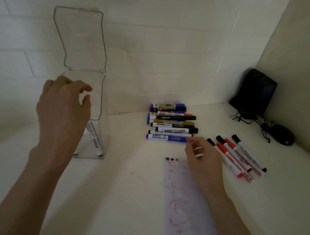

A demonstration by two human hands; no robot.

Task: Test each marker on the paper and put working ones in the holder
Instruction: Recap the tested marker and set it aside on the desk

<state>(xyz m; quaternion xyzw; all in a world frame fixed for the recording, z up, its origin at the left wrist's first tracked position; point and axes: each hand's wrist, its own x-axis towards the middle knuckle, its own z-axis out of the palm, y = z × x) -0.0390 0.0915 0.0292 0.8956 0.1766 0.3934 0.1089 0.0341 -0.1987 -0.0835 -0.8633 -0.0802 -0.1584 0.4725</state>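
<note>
Our left hand (64,107) hovers with spread fingers over the clear holder (97,96). Our right hand (202,157) curls beside the blue marker (167,138); pinching or not, we cannot tell.

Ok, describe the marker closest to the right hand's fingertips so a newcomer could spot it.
Find the pile of markers by the tiled wall, right of the clear holder. The blue marker is its front row, nearest the paper. Its barrel is mostly blue, while the marker behind it is white-barrelled.
</note>
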